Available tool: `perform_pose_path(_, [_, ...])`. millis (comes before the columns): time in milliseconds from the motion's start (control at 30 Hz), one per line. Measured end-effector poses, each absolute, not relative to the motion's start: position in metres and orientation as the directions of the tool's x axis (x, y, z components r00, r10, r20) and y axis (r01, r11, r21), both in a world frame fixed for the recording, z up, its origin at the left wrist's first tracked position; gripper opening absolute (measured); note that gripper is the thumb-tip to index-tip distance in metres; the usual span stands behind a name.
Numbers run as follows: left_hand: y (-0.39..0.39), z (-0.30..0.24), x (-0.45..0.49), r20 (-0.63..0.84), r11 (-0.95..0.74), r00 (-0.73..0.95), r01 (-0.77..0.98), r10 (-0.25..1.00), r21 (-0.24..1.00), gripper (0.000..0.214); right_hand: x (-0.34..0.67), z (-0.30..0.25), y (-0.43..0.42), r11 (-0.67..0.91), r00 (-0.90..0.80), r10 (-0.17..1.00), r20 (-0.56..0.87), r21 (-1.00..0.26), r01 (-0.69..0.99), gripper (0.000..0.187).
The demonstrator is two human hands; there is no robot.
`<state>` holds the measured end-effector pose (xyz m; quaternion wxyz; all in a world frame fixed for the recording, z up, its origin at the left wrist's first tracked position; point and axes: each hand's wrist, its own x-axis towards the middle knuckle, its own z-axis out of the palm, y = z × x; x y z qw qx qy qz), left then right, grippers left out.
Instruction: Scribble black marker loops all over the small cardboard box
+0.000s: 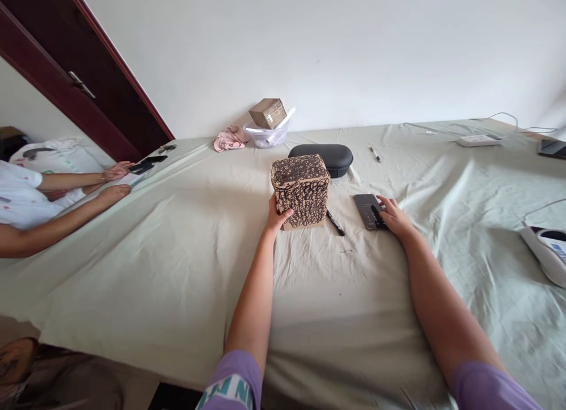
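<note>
A cardboard box (301, 191) covered in black scribbled loops stands upright on the pale green cloth (186, 245). My left hand (277, 215) is against its lower left corner, fingers curled onto the front face. A black marker pen (336, 222) lies just right of the box. My right hand (395, 217) touches the edge of a flat dark grey device (368, 211), its fingers spread over the device. Behind the box is a black oval hard case (336, 160), partly hidden by the box.
At the left, a person in a white shirt has both forearms reaching toward a phone (145, 166). A pink cloth (230, 139) and a plastic tub (265, 134) holding a small box stand at the back. A white power strip (477, 140) and cables lie back right.
</note>
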<state>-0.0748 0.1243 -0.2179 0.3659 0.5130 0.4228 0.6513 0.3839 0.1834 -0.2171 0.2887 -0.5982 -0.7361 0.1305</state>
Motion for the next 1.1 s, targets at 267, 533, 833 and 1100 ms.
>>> perform_pose_path(267, [0.124,-0.215,-0.074,0.357,-0.372,-0.204,-0.042,0.912,0.927,0.116,0.384,-0.219,0.183,0.293,-0.082,0.94,0.33,-0.663,0.689,0.061])
perform_pose_path(533, [0.123,-0.212,-0.073,0.349,-0.365,-0.212,-0.041,0.913,0.93,0.119,0.379,-0.213,0.18,0.248,-0.05,0.955,0.293,-0.69,0.68,0.063])
perform_pose_path(833, [0.123,-0.21,-0.073,0.344,-0.359,-0.189,-0.049,0.92,0.932,0.126,0.382,-0.216,0.185,0.187,-0.016,0.973,0.231,-0.743,0.643,0.068])
perform_pose_path(1100, [0.123,-0.209,-0.072,0.347,-0.362,-0.193,-0.053,0.918,0.931,0.122,0.384,-0.203,0.181,0.167,-0.093,0.986,0.14,-0.77,0.616,0.084])
